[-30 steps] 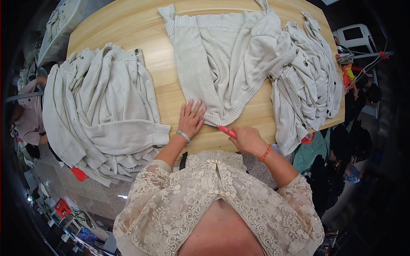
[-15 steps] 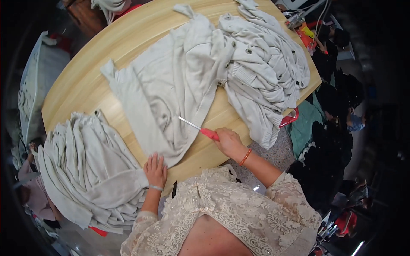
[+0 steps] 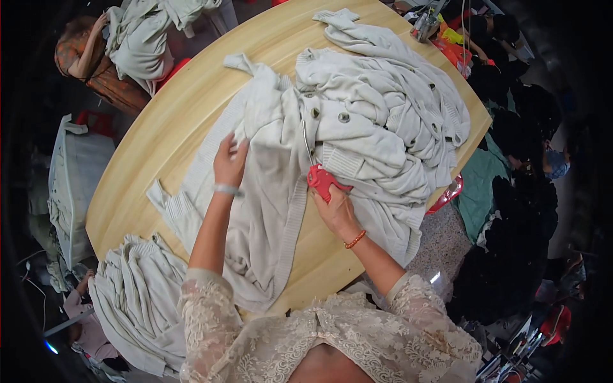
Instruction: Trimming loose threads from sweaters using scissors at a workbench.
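A pale grey knitted cardigan (image 3: 271, 204) with ribbed edges is spread over the middle of the table. My right hand (image 3: 336, 209) is closed round the red handle of a pair of scissors (image 3: 321, 181). Their metal blades point away from me, along the cardigan's front edge near a dark button (image 3: 315, 113). My left hand (image 3: 230, 163) is over the left part of the cardigan with its fingers apart and nothing held; whether the fingertips touch the cloth I cannot tell. A heap of similar buttoned cardigans (image 3: 389, 121) lies against it on the right.
The wooden table (image 3: 131, 185) has a curved far edge. More pale knitwear (image 3: 137, 297) hangs in folds at the near left. Dark garments (image 3: 504, 249) and a green cloth (image 3: 476, 185) lie off the table's right side. Another person (image 3: 83, 57) handles pale garments at the far left.
Both hands have moved farther over the table, the left one off the cardigan's near edge. The scissors have turned from pointing left to pointing away, up by the buttons. The whole view has shifted.
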A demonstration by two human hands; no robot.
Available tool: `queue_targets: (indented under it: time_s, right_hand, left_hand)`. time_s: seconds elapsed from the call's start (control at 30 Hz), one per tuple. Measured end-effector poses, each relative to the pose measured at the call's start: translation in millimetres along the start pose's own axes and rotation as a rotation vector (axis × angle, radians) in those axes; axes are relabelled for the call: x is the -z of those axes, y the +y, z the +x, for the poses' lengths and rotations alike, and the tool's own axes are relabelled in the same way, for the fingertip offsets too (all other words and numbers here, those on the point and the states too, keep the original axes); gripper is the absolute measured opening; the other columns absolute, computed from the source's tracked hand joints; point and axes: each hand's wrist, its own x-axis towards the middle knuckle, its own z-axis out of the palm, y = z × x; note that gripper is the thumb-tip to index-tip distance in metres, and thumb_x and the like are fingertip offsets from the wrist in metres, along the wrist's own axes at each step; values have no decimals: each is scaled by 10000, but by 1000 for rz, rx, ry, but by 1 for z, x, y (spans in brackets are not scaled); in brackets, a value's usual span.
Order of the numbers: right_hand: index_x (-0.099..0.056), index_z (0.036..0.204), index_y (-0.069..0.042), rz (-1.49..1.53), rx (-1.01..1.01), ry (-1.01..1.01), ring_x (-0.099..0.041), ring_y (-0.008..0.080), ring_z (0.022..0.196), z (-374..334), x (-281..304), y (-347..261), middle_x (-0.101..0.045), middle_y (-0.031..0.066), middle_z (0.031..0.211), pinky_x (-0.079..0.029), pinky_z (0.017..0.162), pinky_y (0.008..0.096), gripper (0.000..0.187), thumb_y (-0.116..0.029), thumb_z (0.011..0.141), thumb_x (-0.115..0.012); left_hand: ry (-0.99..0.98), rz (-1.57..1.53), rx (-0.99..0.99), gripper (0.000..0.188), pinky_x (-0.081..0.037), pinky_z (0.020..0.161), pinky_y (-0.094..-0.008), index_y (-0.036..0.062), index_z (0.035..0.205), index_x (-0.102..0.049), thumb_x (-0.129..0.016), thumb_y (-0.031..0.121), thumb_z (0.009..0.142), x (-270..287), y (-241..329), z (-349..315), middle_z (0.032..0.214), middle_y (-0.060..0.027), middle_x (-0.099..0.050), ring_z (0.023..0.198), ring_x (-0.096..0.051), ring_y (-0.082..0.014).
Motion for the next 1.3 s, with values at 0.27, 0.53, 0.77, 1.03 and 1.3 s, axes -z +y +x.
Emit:
queue_targets:
  time_s: [0.27, 0.53, 0.77, 1.03, 1.3]
  right_hand:
    - [-571, 1048, -11, 98, -13, 26, -595, 398, 908, 32, -29, -2, -630, 218, 953, -467, 778, 454, 378, -223, 766, -708]
    - [-621, 830, -24, 103, 38, -58, -617, 407, 766, 37, -31, -12, -637, 216, 798, -482, 667, 477, 189, -212, 829, -625]
    - [-602, 852, -28, 84, 218, -329, -606, 405, 703, -28, 15, -39, -604, 212, 726, -468, 610, 458, 158, -173, 805, -640]
    - [-654, 930, -30, -85, 10, -797, -630, 405, 808, -101, -25, 17, -652, 218, 836, -497, 702, 469, 243, -233, 796, -663]
    - [-646, 955, -45, -124, -2, -810, -642, 355, 832, -120, -21, 18, -658, 191, 877, -490, 719, 413, 229, -224, 814, -668]
  left_hand:
    - [72, 440, 103, 692, -446, 933, -445, -20, 1224, -544, -688, 466, 753, -100, 2, 119, 1197, -302, -555, 1101, -544, -432]
    - [538, 174, -169, 260, -428, 619, -301, 1, 889, -627, -669, 252, 833, 7, -72, 97, 727, -49, -576, 646, -474, -135]
    - [946, -248, 114, 234, -485, 644, -292, -32, 943, -585, -639, 181, 862, 211, -168, -103, 864, -100, -638, 698, -554, -138]
    - [820, 707, -11, 510, -365, 1017, -403, -38, 1299, -433, -595, 38, 821, 182, -127, -204, 1307, -190, -475, 1186, -470, -320]
    - [-106, 566, 36, 417, -430, 930, -398, 82, 1173, -586, -701, 156, 778, 75, -104, -106, 1191, -133, -576, 1129, -518, -323]
